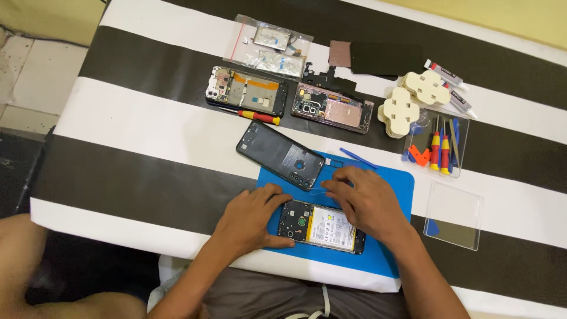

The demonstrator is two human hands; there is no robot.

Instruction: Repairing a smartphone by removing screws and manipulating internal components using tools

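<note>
An opened phone (322, 226) with its battery and circuit board showing lies on a blue work mat (394, 189). My left hand (248, 215) grips the phone's left end, thumb on the near edge. My right hand (363, 198) rests over the phone's right part, fingertips pinched on a thin tool, perhaps tweezers (316, 189), too small to be sure. The removed dark back cover (280, 155) lies tilted just beyond my hands, partly on the mat.
Two other opened phones (245, 90) (333, 108), a red-yellow screwdriver (251, 114), a plastic bag of parts (269, 47), a blue pry tool (357, 158), beige pads (407, 100), glue tubes (449, 82), a clear tool box (437, 142) and its lid (452, 214) sit on the striped table.
</note>
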